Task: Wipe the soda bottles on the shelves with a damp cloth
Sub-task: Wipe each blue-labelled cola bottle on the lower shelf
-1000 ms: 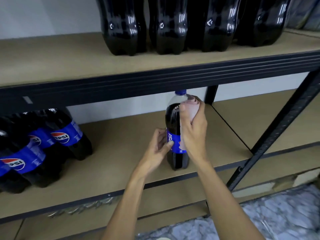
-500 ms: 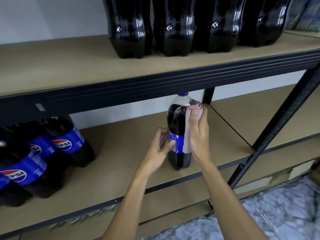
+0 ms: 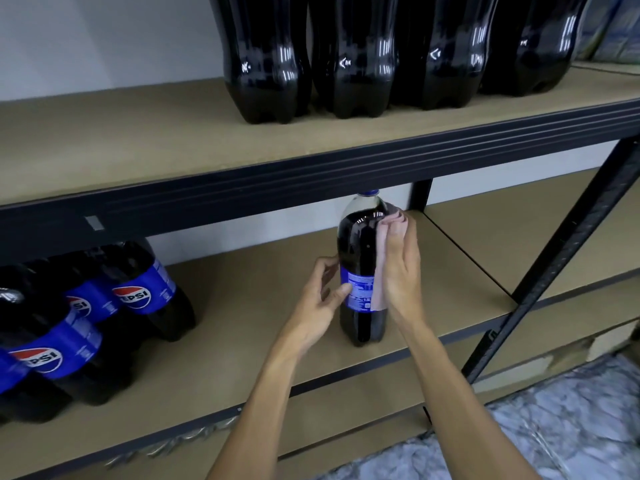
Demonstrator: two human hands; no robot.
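Observation:
A dark soda bottle (image 3: 360, 251) with a blue label and blue cap stands upright on the middle shelf (image 3: 242, 306). My right hand (image 3: 401, 271) presses a pale pink cloth (image 3: 381, 268) flat against the bottle's right side, fingers straight and pointing up. My left hand (image 3: 322, 299) holds the bottle at its label from the left, thumb on the front and fingers curled round the far side. The cloth is mostly hidden under my right palm.
Several Pepsi bottles (image 3: 138, 292) stand grouped at the left of the middle shelf. Large dark bottles (image 3: 346, 64) line the upper shelf (image 3: 138, 150). A black diagonal brace (image 3: 561, 261) crosses at the right. Marble-patterned floor (image 3: 554, 438) lies below.
My right hand has slid the cloth from the bottle's shoulder down along its right side. The bottle has turned, its label now showing small print. My view has tilted slightly downward.

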